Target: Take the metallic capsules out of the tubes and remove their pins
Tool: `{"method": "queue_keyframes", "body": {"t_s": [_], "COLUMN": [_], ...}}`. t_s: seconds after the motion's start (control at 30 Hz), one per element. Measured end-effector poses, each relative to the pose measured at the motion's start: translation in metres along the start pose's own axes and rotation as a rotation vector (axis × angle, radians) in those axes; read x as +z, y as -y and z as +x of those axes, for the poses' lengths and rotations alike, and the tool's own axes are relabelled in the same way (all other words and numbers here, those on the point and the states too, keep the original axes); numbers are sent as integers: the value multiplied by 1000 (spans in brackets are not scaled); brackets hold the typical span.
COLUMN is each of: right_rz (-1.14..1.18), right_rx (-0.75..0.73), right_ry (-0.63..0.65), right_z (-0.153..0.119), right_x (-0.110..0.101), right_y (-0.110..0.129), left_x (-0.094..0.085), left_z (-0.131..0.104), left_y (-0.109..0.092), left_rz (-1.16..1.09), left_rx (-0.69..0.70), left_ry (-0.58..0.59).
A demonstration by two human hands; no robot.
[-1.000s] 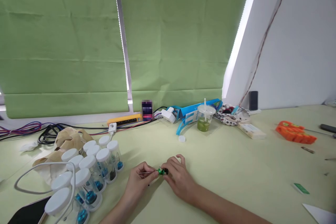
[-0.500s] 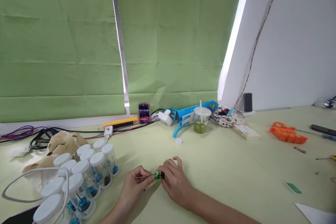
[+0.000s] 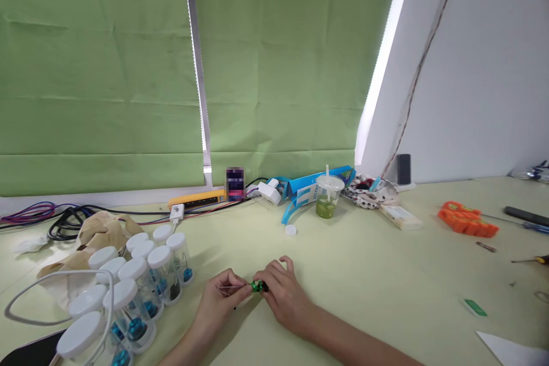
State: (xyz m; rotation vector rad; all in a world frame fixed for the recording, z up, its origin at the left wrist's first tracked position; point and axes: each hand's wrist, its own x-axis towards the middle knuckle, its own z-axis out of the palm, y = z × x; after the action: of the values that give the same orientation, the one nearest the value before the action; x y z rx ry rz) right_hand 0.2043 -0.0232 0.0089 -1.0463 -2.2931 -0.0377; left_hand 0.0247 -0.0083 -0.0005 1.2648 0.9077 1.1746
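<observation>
A small green-and-black part [image 3: 258,286] is held between my two hands just above the table, in the middle of the head view. My left hand [image 3: 223,300] is closed, with thumb and fingers pinching the part's left end. Thin wire-like strands run back from it through those fingers. On the other side, my right hand [image 3: 285,297] has its thumb and fingertips closed around the dark end, covering some of it. The right little finger is raised. What kind of part this is, I cannot make out.
Several clear jars with white lids [image 3: 160,257] stand at the left, blue parts inside. A pale cable [image 3: 60,272] loops over them. Behind are a drink cup [image 3: 328,197] and a white cap [image 3: 290,230]. Orange packaging [image 3: 467,219] and a screwdriver [image 3: 541,259] lie at the right.
Both hands keep their grip on the green-and-black part. The right fingers have shifted slightly left, covering a little more of its dark end. The view has moved very slightly.
</observation>
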Motion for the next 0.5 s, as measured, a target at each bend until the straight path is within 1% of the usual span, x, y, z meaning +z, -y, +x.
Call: {"method": "queue_keyframes", "body": {"t_s": [0.1,0.33,0.5], "right_rz": [3,24,46], "right_rx": [-1,41,23], "right_ry": [-5,-67,-54], "right_z": [0,1,1], "right_x": [1,2,-2], "right_y": [-1,-2,-1], "left_x": [0,0,0], "left_z": [1,0,0], "left_y": [1,1,2], "left_rz": [-7,25,31], "left_rx": [-4,-26,-28], "left_ry": [7,-35,-32]}}
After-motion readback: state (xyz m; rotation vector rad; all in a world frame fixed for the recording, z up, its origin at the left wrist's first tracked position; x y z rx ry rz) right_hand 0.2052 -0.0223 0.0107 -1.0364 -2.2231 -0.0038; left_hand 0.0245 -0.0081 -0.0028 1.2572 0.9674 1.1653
